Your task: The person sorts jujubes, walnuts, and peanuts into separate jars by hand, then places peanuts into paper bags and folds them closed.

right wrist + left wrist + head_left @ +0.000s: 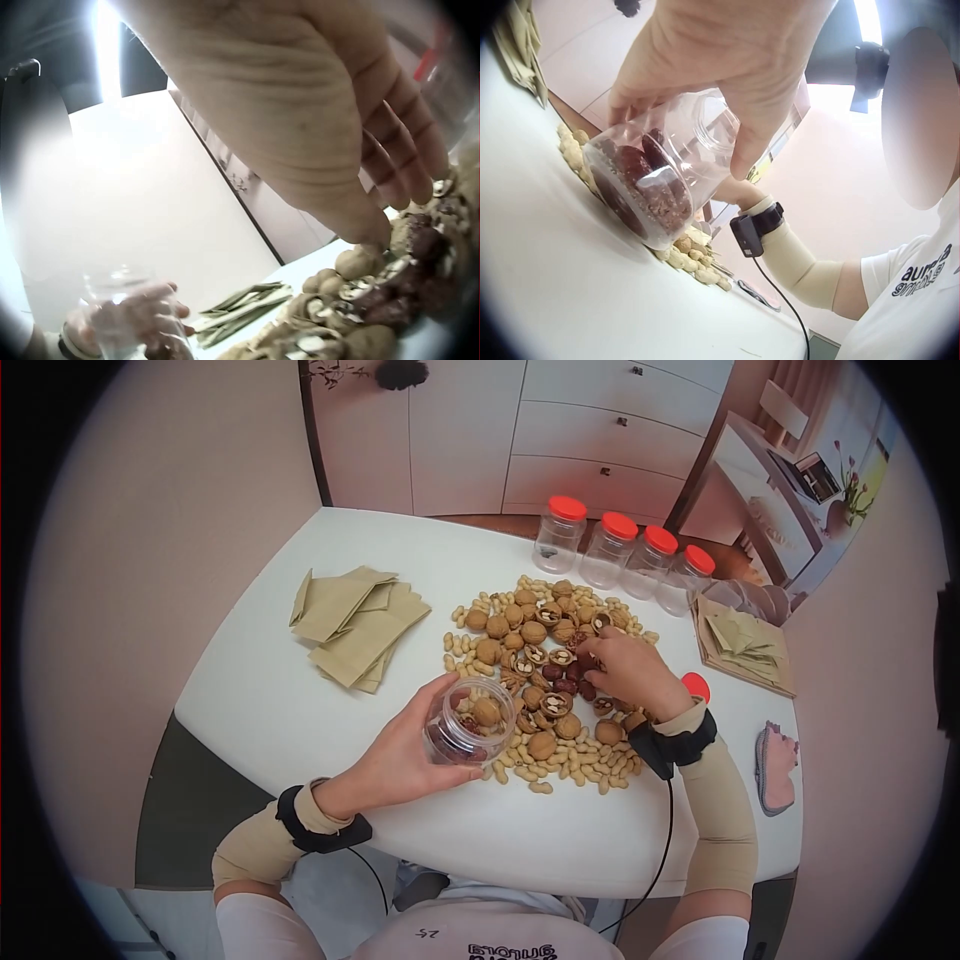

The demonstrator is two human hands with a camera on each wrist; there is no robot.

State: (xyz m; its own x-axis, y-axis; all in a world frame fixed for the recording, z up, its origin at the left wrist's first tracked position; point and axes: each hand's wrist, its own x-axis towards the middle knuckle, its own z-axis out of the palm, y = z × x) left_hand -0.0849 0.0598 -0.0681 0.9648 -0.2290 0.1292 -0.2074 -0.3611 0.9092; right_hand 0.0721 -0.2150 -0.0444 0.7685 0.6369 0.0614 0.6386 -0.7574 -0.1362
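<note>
left hand [405,755] wrapped around open jar [472,722], tilted toward nut pile [545,670] for easy filling; right hand [630,672] fingers curled, pinching into the pile; grip contents hidden.

beige forearm sleeves, black wrist straps, a thin black cable, white shirt with dark, seemingly mirrored lettering

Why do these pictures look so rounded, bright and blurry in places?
Head view: fisheye lens, dark corners, the white table bends. Left wrist view: bright glare at top, the clear plastic jar stays fairly sharp. Right wrist view: the right hand fills the frame, blurred, with a bright streak behind it.
</note>
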